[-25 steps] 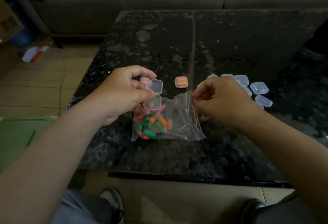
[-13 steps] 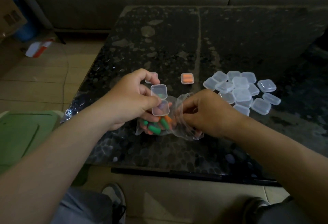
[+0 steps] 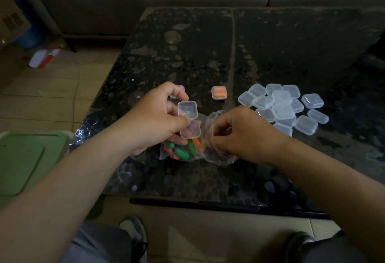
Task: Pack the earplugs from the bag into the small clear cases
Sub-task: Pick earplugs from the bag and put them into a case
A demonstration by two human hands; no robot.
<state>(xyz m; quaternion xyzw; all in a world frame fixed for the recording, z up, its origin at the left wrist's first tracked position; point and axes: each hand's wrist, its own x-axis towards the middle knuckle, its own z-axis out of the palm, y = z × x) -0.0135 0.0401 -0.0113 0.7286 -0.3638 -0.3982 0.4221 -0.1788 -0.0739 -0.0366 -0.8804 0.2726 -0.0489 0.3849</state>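
Since a second ago the right hand (image 3: 243, 135) has slid left onto the mouth of the bag (image 3: 208, 152), bunching the plastic. Now the left hand (image 3: 158, 116) grips an open case (image 3: 190, 129), lid hinged up, just above the bag on the near tabletop (image 3: 187, 179). Green and orange earplugs (image 3: 183, 152) lie heaped in the bag's left end, beneath that case. The right hand pinches the bag's mouth, fingers curled, and looks the nearer one to reach leftward for them. Farther right sit a filled case (image 3: 219, 92) and, beyond, empty cases (image 3: 281, 108).

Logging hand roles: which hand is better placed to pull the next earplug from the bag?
The right hand: its fingers pinch the bag at its mouth, while the left hand holds the open case.
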